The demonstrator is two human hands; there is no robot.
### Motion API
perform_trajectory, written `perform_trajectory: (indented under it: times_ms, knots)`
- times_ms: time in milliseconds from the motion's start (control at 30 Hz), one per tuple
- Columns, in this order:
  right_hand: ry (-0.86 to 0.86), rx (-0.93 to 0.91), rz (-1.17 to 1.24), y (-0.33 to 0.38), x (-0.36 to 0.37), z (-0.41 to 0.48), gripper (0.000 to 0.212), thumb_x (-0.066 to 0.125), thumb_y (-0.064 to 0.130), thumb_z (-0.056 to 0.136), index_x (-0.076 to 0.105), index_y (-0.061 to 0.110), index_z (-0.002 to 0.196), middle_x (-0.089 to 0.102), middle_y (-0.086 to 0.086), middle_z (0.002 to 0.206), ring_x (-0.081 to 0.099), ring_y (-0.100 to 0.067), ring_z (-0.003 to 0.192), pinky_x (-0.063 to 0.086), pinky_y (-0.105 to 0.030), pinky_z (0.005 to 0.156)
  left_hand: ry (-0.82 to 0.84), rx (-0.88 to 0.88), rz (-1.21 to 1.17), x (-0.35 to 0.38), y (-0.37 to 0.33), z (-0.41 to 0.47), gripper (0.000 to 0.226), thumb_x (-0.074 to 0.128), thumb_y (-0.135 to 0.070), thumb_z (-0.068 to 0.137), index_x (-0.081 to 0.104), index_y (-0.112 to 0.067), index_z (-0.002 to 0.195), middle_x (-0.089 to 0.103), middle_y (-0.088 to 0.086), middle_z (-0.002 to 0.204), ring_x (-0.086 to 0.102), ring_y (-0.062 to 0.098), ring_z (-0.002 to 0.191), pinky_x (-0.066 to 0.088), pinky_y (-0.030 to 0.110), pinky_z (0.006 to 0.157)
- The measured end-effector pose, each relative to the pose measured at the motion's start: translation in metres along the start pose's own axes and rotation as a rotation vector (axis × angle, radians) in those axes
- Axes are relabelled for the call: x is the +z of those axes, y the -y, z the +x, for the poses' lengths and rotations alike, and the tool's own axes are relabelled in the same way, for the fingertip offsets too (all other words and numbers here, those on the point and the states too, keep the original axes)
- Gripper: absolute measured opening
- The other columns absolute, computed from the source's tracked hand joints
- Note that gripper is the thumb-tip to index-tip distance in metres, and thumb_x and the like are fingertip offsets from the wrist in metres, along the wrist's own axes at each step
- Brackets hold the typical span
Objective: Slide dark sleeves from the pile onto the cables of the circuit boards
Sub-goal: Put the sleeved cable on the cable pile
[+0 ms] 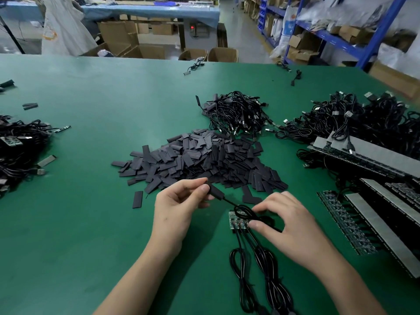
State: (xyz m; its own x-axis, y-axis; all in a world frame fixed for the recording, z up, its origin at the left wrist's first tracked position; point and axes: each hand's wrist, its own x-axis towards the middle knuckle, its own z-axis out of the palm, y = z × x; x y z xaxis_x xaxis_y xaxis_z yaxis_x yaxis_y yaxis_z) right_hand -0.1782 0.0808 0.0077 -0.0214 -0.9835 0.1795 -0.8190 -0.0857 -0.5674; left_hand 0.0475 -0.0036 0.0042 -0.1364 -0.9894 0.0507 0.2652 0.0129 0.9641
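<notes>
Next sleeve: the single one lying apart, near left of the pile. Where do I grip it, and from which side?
Pinch the lone sleeve across its long edges at the near end, down from above. It lies flat on the table, lengthwise away from you, apart from the pile, so both edges are reachable; squeezing them probably opens its mouth.

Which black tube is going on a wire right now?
Find the big pile of dark sleeves in the middle of the green table, then the left hand just in front of it. The sleeve pinched in that hand is the one: unlike the loose ones lying flat, it has a black cable coming out of its end.
</notes>
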Motion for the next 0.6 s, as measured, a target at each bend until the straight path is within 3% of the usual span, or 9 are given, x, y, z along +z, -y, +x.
perform_trajectory:
  times_ms: [100, 233, 400, 533, 600]
  knots:
    - [-0.025, 0.005, -0.006, 0.001, 0.003, 0.000, 0.011, 0.063, 0.054, 0.088, 0.063, 0.046, 0.096, 0.059, 0.029, 0.095, 0.050, 0.010, 0.105, 0.046, -0.028, 0.093, -0.034, 0.008, -0.007, -0.002, 0.001, 0.001, 0.016, 0.077, -0.019, 0.079, 0.082, -0.019, 0.094, 0.077, 0.012, 0.081, 0.074, 0.017, 0.075, 0.059, 0.023, 0.067]
    - [-0.102, -0.001, 0.026, 0.007, 0.006, 0.000, 0.006, 0.069, 0.044, 0.090, 0.065, 0.042, 0.094, 0.061, 0.029, 0.091, 0.055, 0.004, 0.100, 0.040, -0.014, 0.082, -0.093, 0.028, -0.016, -0.002, 0.002, 0.002, 0.015, 0.076, -0.025, 0.081, 0.082, -0.022, 0.094, 0.078, 0.012, 0.085, 0.076, 0.020, 0.079, 0.060, 0.025, 0.070]
    - [-0.269, 0.040, 0.074, 0.016, -0.013, 0.018, 0.010, 0.071, 0.038, 0.088, 0.075, 0.031, 0.093, 0.063, 0.020, 0.083, 0.060, -0.005, 0.084, 0.043, -0.012, 0.071, -0.039, 0.022, -0.006, -0.002, 0.000, 0.002, 0.033, 0.074, -0.035, 0.084, 0.076, -0.018, 0.112, 0.079, 0.007, 0.101, 0.077, 0.024, 0.093, 0.062, 0.028, 0.077]
    - [-0.383, 0.043, 0.005, 0.024, -0.046, 0.077, 0.015, 0.071, 0.032, 0.093, 0.078, 0.020, 0.098, 0.060, 0.021, 0.080, 0.056, 0.004, 0.075, 0.039, -0.018, 0.066, 0.073, 0.105, 0.276, 0.000, 0.002, -0.002, 0.008, 0.071, -0.028, 0.093, 0.077, -0.022, 0.093, 0.079, -0.002, 0.086, 0.076, 0.014, 0.078, 0.057, 0.021, 0.067]
    - [-0.401, 0.066, -0.056, 0.027, -0.062, 0.121, 0.018, 0.069, 0.032, 0.096, 0.078, 0.017, 0.100, 0.064, 0.016, 0.079, 0.058, -0.001, 0.073, 0.044, -0.021, 0.065, 0.129, 0.159, 0.435, 0.001, 0.005, -0.006, 0.019, 0.067, -0.029, 0.099, 0.075, -0.025, 0.082, 0.074, -0.005, 0.071, 0.067, 0.012, 0.063, 0.051, 0.025, 0.060]
